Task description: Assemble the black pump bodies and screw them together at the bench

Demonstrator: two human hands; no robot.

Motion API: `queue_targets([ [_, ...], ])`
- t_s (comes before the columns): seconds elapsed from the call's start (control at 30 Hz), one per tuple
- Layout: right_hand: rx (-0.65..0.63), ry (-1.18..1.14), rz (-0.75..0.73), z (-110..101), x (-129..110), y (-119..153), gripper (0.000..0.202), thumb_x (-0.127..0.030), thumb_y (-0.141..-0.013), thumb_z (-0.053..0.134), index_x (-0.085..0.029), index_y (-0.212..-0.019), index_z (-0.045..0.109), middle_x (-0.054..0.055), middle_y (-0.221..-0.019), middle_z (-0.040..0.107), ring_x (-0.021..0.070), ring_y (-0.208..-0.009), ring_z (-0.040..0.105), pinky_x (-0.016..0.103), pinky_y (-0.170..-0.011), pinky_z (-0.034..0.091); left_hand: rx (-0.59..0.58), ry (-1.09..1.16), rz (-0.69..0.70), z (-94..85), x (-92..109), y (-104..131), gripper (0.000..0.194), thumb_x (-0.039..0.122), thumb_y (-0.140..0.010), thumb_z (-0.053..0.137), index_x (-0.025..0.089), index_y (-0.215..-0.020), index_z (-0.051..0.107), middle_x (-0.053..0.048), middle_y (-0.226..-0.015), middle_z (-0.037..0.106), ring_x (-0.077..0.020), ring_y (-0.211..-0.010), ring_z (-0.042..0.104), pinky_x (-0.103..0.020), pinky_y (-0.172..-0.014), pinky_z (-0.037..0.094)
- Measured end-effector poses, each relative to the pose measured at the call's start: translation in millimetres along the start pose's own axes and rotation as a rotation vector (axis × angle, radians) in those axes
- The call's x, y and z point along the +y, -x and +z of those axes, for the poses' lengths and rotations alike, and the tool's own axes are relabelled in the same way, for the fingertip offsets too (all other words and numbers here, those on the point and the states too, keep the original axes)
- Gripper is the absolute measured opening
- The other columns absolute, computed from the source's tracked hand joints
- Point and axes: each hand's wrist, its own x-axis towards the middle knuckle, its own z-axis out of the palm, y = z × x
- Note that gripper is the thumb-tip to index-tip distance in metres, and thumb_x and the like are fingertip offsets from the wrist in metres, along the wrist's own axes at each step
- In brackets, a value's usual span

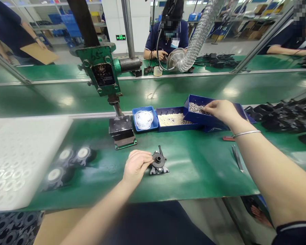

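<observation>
My left hand [137, 165] pinches the left edge of a small black pump housing [158, 160], which rests on the green bench with its round centre facing up. A thin spout points away from me. Over at the right, my right hand [223, 111] reaches into a blue bin [206, 118] of small metal screws [196, 108]. Its thumb and fingertips are pressed together at the screws; what lies between them is too small to make out. A second blue bin [174, 128] beside it holds pale beads or small parts, and a blue tray [135, 119] holds white rings [144, 119].
A green press [99, 69] stands behind a black block [121, 126]. Tweezers [237, 158] and a red-handled tool [228, 138] lie at right. Several housings with white discs [83, 152] sit left, near a white perforated sheet [22, 153]. Black parts [283, 115] pile up at far right. A co-worker [168, 37] sits opposite.
</observation>
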Motion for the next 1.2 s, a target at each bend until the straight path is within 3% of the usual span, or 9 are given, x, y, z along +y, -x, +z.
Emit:
queue_targets([
  [0.23,0.186,-0.089,0.011,-9.4,-12.2,13.1,0.034,-0.035,-0.085,0.063,-0.002,-0.089,0.073,0.022,-0.085,0.073,0.0143,-0.066,0.057,0.033,-0.068,0.039,-0.098,-0.124,0.108,-11.8,-2.4,4.1,0.008,0.018,-0.089,0.064,0.024,-0.084,0.067,-0.002,-0.085,0.074,-0.0214,-0.095,0.071,-0.040,-0.087,0.049],
  [0.37,0.275,-0.205,-0.082,-14.0,-36.4,43.4,0.025,-0.024,-0.095,0.051,-0.006,-0.100,0.067,0.019,-0.092,0.074,0.0128,-0.070,0.065,0.027,-0.070,0.044,-0.165,-0.173,0.156,-17.1,-1.9,6.7,0.013,0.018,-0.089,0.065,0.024,-0.100,0.065,-0.004,-0.098,0.073,-0.0215,-0.104,0.068,-0.042,-0.094,0.048],
  [0.43,0.218,-0.255,-0.187,-10.3,-49.7,69.9,0.017,-0.026,-0.094,0.056,-0.013,-0.097,0.067,0.010,-0.083,0.074,0.0121,-0.068,0.066,0.024,-0.070,0.047,-0.191,-0.168,0.082,-18.4,0.5,5.5,0.033,0.026,-0.086,0.071,0.024,-0.116,0.058,-0.010,-0.117,0.066,-0.0244,-0.115,0.062,-0.044,-0.099,0.048],
  [0.53,-0.001,-0.276,-0.540,3.4,-66.0,115.7,0.011,-0.030,-0.088,0.066,-0.020,-0.085,0.069,0.002,-0.075,0.071,0.0142,-0.070,0.066,0.025,-0.070,0.049,-0.316,-0.105,-0.063,-17.5,4.1,-0.6,0.067,0.041,-0.079,0.077,0.024,-0.134,0.045,-0.017,-0.138,0.050,-0.0295,-0.128,0.052,-0.048,-0.105,0.046],
  [0.6,-0.158,-0.277,-0.788,15.2,-73.7,142.5,0.012,-0.029,-0.091,0.062,-0.020,-0.087,0.069,0.002,-0.081,0.071,0.0159,-0.075,0.066,0.027,-0.071,0.049,-0.423,-0.052,-0.097,-14.5,4.8,-5.1,0.074,0.046,-0.075,0.079,0.025,-0.136,0.043,-0.017,-0.140,0.047,-0.0309,-0.130,0.050,-0.048,-0.107,0.046],
  [0.67,-0.282,-0.266,-0.911,26.3,-79.1,161.5,0.014,-0.026,-0.095,0.056,-0.019,-0.092,0.068,0.004,-0.085,0.069,0.0166,-0.077,0.065,0.028,-0.069,0.050,-0.493,-0.014,-0.100,-9.8,3.7,-7.7,0.071,0.046,-0.075,0.079,0.026,-0.134,0.046,-0.016,-0.138,0.047,-0.0309,-0.129,0.051,-0.047,-0.107,0.046],
  [0.77,-0.434,-0.229,-0.963,38.1,-83.6,174.6,0.016,-0.022,-0.098,0.052,-0.017,-0.098,0.067,0.005,-0.088,0.065,0.0170,-0.078,0.063,0.029,-0.069,0.050,-0.519,0.006,-0.104,-1.8,0.1,-6.3,0.063,0.041,-0.076,0.078,0.025,-0.129,0.048,-0.016,-0.137,0.047,-0.0304,-0.126,0.053,-0.047,-0.105,0.048],
  [0.87,-0.493,-0.181,-0.970,42.0,-85.7,177.1,0.018,-0.020,-0.098,0.049,-0.016,-0.102,0.066,0.006,-0.092,0.063,0.0177,-0.079,0.063,0.029,-0.070,0.051,-0.493,0.029,-0.109,4.0,-3.6,-1.7,0.060,0.038,-0.078,0.076,0.023,-0.129,0.047,-0.017,-0.137,0.046,-0.0304,-0.126,0.053,-0.046,-0.103,0.049],
  [1.2,-0.433,-0.114,-0.972,37.0,-86.2,182.4,0.019,-0.020,-0.099,0.046,-0.015,-0.108,0.063,0.006,-0.087,0.062,0.0178,-0.073,0.061,0.030,-0.064,0.052,-0.444,0.105,-0.123,9.5,-10.2,4.7,0.061,0.032,-0.077,0.076,0.024,-0.130,0.046,-0.017,-0.137,0.046,-0.0300,-0.126,0.053,-0.046,-0.102,0.050],
])
